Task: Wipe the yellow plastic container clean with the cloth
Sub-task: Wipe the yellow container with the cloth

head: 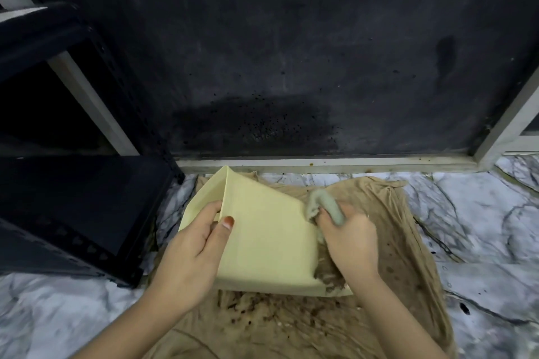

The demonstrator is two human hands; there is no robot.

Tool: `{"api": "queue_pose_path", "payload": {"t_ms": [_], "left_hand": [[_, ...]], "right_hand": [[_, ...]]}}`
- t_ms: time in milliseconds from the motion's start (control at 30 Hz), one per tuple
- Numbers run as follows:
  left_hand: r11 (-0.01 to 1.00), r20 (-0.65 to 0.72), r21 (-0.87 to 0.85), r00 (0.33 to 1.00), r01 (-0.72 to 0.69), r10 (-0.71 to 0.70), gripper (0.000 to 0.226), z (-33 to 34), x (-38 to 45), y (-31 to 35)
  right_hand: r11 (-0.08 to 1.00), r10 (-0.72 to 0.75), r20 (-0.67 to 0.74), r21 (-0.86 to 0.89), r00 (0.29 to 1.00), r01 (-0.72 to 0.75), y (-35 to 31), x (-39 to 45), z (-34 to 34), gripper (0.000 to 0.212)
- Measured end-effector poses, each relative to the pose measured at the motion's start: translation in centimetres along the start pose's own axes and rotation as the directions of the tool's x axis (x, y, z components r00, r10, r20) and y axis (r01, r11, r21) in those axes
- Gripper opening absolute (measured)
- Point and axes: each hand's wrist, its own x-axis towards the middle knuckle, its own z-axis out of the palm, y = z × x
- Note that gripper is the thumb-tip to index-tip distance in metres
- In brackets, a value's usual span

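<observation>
The pale yellow, box-shaped plastic container (262,239) is tipped on its side over a crumpled tan fabric sheet (388,230) spread on the marbled white-and-grey floor (481,213), just in front of a dark, spattered wall panel (291,52). The left hand (189,253) grasps the container's upper left edge, thumb on the broad outer face and fingers curled over the edge, which appears to steady the box and keep one side turned towards the other hand. The right hand (353,239) is clenched around a bunched grey-green cloth (323,207) and presses it against the container's right edge, where brownish grime (326,274) clings near the lower corner; holding the cloth wadded probably gives a firmer rubbing surface. Dark crumbs and stains are scattered on the sheet (262,309) below the container, so the sheet seems to be placed to catch what falls and spare the floor. A black metal shelf unit (73,213) stands well to the left, clear of the work. The wide yellow face looks clean, while the right side still carries dirt, so the wiping seems partly done. Whether the inside is soiled cannot be told, as the opening faces away.
</observation>
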Motion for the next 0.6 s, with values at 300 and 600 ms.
{"api": "queue_pose_path", "payload": {"t_ms": [300, 600], "left_hand": [[0.905, 0.057, -0.32, 0.959, 0.28, -0.277, 0.025, 0.1, 1.5, 1.9], [0.985, -0.293, -0.155, 0.948, 0.081, -0.124, 0.023, 0.7, 1.5, 1.2]], "right_hand": [[0.99, 0.136, -0.152, -0.008, 0.979, -0.139, 6.7, -2.6, -1.3, 0.032], [0.986, 0.057, -0.214, 0.166, 0.975, -0.021, 5.1, -7.4, 0.1, 0.025]]}}
